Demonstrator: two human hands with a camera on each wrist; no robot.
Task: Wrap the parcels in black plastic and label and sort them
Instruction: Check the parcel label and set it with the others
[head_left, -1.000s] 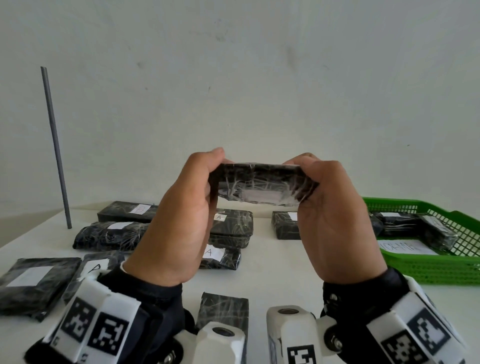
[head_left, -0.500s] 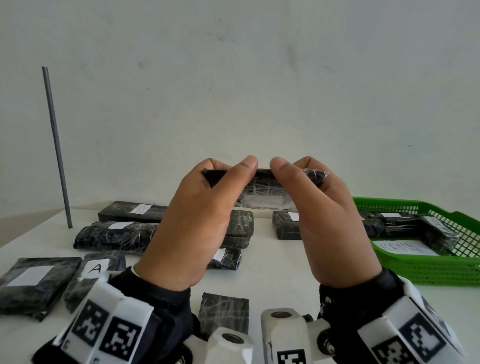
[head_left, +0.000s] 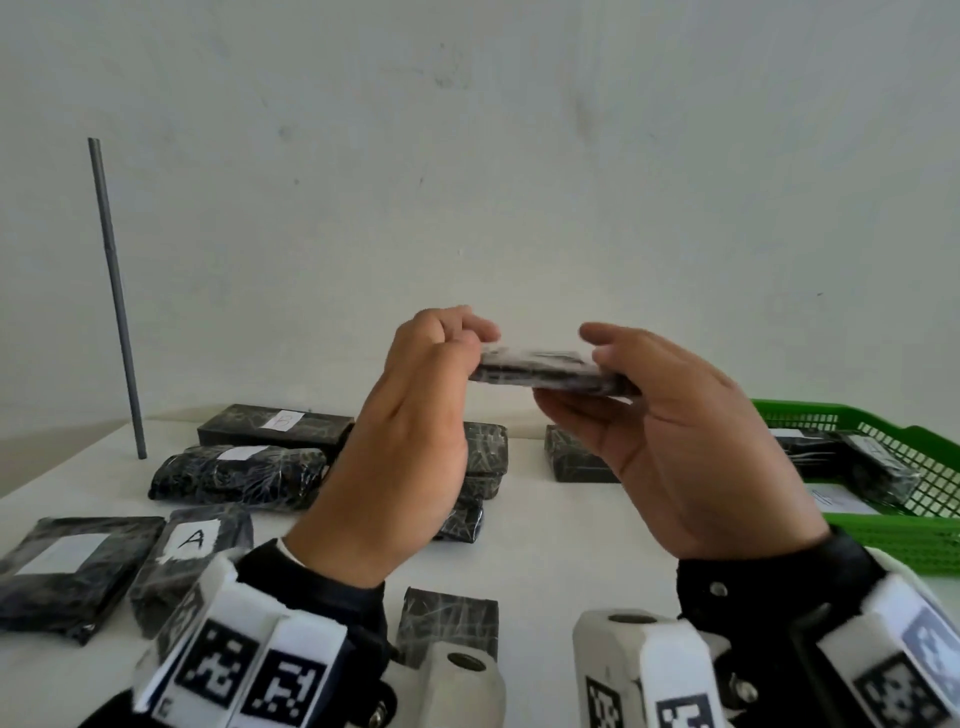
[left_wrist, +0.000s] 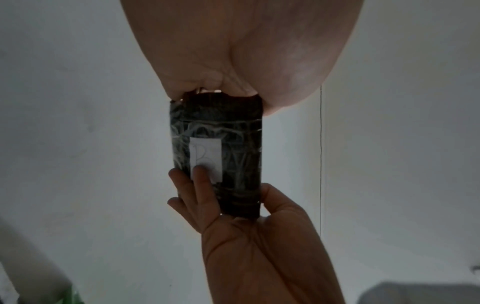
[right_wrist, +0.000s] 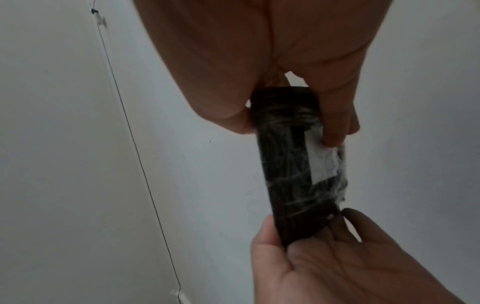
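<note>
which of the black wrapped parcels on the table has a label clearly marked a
The black plastic-wrapped parcel at the front left, beside the flat parcel with a blank white label. Its white label shows a handwritten A; the far parcel's looks like a B.

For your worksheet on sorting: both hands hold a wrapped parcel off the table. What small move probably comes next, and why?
Probably lower the parcel toward the table parcel marked B. Its label seems to read B, and the left hand and right hand hold its ends.
</note>
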